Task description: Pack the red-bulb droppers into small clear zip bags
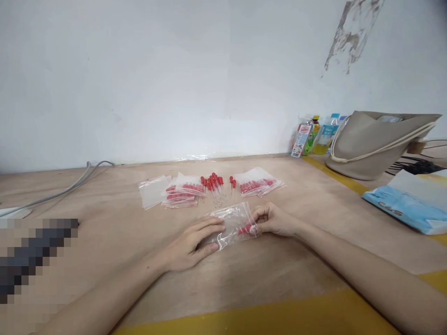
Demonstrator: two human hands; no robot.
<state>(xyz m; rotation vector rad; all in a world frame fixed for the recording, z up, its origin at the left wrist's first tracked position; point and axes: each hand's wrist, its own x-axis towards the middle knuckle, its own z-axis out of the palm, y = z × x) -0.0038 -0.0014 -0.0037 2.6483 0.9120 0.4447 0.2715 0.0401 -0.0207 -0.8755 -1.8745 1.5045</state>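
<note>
A clear zip-lock bag (228, 221) lies on the table between my hands, with a red-bulbed dropper (245, 229) at its right end. My left hand (193, 242) rests on the bag's left part, fingers stretched out and thumb apart. At the bag's zip edge, my right hand (270, 221) is closed in a pinch on the plastic, next to the red bulb. Whether the bulb is gripped too, I cannot tell. Behind the bag lie several loose droppers (215, 185) with red bulbs and thin clear tubes. Two more droppers (232, 181) lie just right of them.
Filled bags of droppers (183, 195) are stacked left, more filled bags (260, 181) right. Flat bags (153, 191) lie far left. At the back right stand a carton (301, 139), bottles (326, 137) and a grey bag (370, 144). A blue tissue pack (405, 209) lies nearer.
</note>
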